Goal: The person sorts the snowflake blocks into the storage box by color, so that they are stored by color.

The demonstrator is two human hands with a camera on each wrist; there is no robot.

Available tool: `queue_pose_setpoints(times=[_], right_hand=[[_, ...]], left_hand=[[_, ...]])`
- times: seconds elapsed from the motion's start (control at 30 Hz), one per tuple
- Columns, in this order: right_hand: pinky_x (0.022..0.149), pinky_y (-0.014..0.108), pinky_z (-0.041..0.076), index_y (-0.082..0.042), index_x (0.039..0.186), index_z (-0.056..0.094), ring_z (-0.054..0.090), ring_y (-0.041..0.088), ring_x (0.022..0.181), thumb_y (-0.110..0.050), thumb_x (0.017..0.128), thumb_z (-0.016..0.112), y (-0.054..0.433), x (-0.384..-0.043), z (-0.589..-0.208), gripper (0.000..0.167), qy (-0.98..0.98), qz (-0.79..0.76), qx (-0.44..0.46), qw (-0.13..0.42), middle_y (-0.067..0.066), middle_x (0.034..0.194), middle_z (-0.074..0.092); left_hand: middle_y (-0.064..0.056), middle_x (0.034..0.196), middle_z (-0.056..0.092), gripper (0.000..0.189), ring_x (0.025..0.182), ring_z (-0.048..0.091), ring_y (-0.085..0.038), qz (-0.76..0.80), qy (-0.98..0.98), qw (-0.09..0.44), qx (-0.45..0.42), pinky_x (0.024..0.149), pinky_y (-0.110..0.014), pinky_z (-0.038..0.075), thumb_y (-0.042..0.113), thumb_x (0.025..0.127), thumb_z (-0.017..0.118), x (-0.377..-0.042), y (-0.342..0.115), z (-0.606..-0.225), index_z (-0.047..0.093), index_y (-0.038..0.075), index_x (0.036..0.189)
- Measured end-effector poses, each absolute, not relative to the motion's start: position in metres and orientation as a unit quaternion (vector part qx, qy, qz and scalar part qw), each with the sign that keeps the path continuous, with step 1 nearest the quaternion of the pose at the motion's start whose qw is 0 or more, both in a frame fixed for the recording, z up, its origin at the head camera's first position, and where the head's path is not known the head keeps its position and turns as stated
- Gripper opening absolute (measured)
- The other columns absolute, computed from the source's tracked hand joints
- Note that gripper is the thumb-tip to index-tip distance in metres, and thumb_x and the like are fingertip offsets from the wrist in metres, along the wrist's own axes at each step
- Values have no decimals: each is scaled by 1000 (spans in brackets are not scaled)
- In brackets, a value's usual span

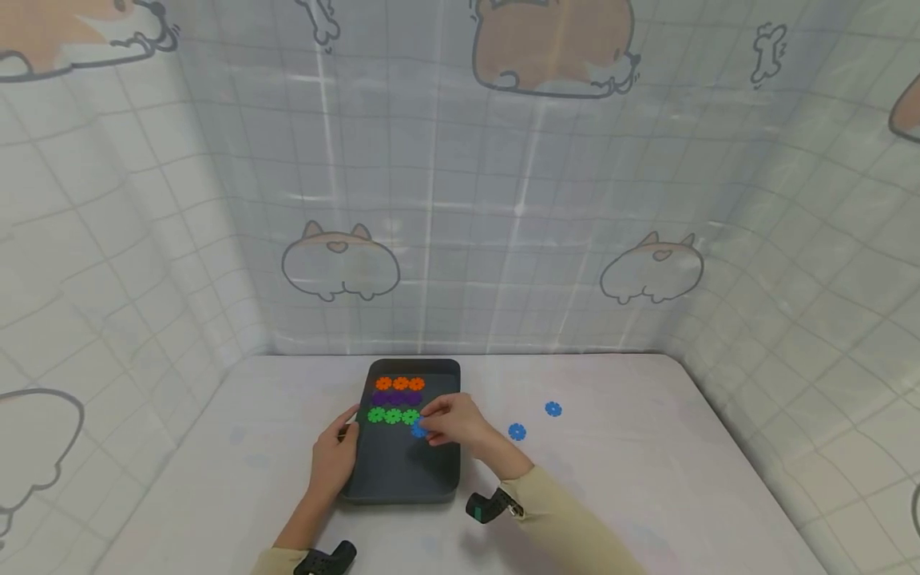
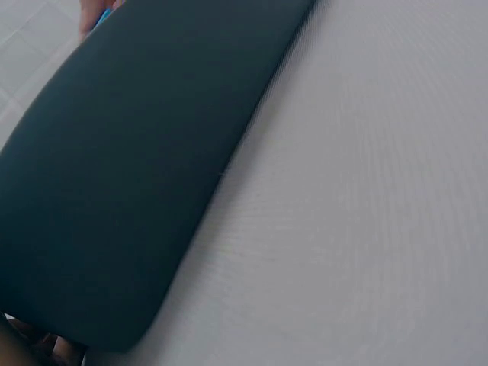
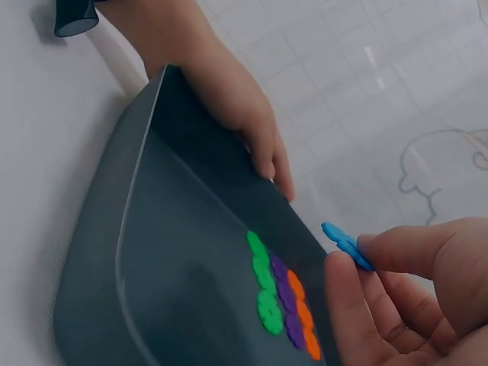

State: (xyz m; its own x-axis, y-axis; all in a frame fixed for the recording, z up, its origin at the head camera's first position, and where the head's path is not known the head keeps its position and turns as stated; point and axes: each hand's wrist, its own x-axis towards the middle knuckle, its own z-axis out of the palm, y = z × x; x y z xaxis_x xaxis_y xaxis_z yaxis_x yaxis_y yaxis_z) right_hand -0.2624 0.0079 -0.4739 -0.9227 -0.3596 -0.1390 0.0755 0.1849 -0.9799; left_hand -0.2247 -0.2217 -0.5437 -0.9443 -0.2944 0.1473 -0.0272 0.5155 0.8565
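Note:
A dark rectangular tray (image 1: 402,479) lies on the table. My left hand (image 1: 334,459) grips its left wall, thumb and fingers at the rim. My right hand (image 1: 460,419) is over the tray's right half, pinching a blue flower-shaped plastic disc (image 3: 347,245) between thumb and fingertips. Inside the tray are three rows of similar discs, three in each: orange discs (image 1: 400,383) at the far end, purple discs (image 1: 398,398) behind, and green discs (image 1: 393,416) nearest. The held disc appears just right of and below the last green one in the head view.
Two loose blue discs, a nearer one (image 1: 517,432) and a farther one (image 1: 553,409), lie on the white table (image 1: 647,463) to the right of the tray. A printed curtain (image 1: 496,263) hangs around the table's back and sides.

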Motion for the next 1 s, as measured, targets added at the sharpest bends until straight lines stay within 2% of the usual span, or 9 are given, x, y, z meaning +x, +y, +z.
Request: queue_pose_setpoints(times=[0.47,0.73,1.0], right_hand=[[58,32,55,6,98,69,65,16,60,-3,86,72,-32,-265,-482,15,745,-635,-99,177,8,78,68],[59,35,55,4,95,70,65,17,59,-3,86,72,-48,-270,-494,12,742,-642,-82,171,10,76,67],[56,31,55,2,92,70,64,15,57,-1,85,72,-60,-277,-506,8,736,-649,-60,181,10,75,67]], left_hand=[[-19,108,64,38,91,58,-28,-481,-860,145,91,75,-40,46,16,102,45,-225,-223,-544,53,8,139],[-22,113,63,39,98,59,-31,-484,-859,141,93,82,-47,46,16,103,46,-225,-223,-543,53,8,140],[-23,115,63,38,102,59,-32,-486,-858,137,96,85,-49,45,17,103,46,-226,-223,-545,53,10,140]])
